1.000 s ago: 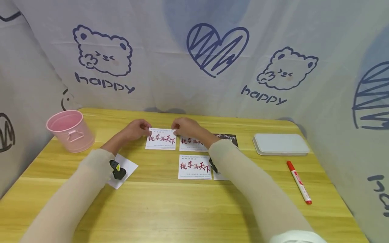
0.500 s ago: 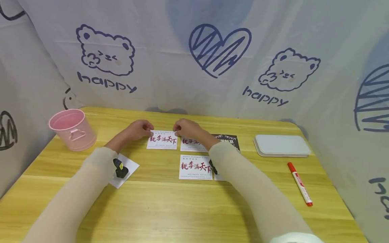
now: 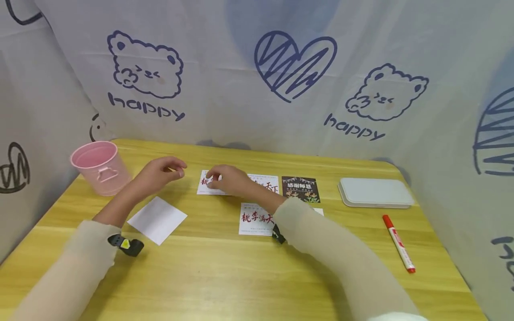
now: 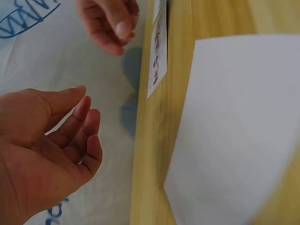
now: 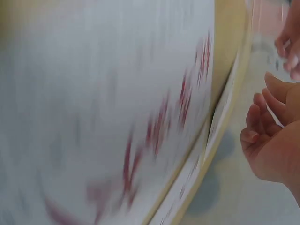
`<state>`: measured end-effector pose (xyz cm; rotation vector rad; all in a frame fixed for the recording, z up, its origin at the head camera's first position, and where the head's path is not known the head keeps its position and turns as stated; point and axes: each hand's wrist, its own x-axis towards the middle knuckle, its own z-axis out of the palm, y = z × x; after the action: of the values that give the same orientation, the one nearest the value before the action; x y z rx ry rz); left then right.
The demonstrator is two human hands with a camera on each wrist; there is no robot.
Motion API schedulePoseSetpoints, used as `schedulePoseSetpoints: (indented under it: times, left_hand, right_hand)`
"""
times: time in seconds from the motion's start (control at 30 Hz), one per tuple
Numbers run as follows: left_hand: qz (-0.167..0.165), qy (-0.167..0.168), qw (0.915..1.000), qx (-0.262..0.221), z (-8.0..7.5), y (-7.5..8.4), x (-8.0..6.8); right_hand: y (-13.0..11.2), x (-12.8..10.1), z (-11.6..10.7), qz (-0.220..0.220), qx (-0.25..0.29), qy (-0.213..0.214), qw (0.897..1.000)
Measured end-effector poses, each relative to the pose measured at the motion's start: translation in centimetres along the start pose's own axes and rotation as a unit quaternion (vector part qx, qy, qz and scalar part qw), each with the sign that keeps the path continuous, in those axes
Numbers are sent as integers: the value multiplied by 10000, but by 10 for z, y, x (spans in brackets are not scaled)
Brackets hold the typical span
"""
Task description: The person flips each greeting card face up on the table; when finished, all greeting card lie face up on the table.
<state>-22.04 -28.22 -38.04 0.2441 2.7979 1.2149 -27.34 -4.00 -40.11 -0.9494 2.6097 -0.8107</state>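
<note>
In the head view my left hand [image 3: 160, 176] hovers between the pink bucket and the cards. Its fingers are loosely bent and hold nothing, as the left wrist view shows too. A blank white card [image 3: 158, 220] lies askew just below it. My right hand [image 3: 230, 179] is above a white card with red lettering [image 3: 204, 183] and partly covers it. Nothing shows between its fingers in the right wrist view. A second red-lettered card [image 3: 270, 182] lies close to its right, partly behind my wrist. Another such card [image 3: 254, 218] lies in the row below.
A black card with flowers [image 3: 300, 189] ends the upper row. Beneath my right sleeve a further white card [image 3: 319, 211] barely shows. On the right are a white case [image 3: 375, 192] and a red-capped marker [image 3: 399, 244]. The pink bucket [image 3: 102, 171] stands at the far left.
Both hands have let go of the upper-left card, which lies on the table. My left hand has drawn away leftward, uncovering the blank card; my right hand has shifted slightly left over the lettered card.
</note>
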Motion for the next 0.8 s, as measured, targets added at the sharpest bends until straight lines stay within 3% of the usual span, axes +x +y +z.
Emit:
schedulePoseSetpoints:
  times: [0.17,0.3,0.5,0.8]
  left_hand:
    - [-115,280,9982,512,-11,-23,-31]
    - [27,372,9959,828,-9,-43,-36]
    - [41,-189,9965,811,-10,-60,-34]
    - [12,-910,9919,889,-21,-68,-41]
  right_hand:
    - [-27,-13,32,-139,-117,-169,9997]
    - [-40,-23,53,61,-335,-156,9993]
    - [-52,-24,69,269,-760,32,9967]
    - [-61,-22,79,151,-1030,192,9944]
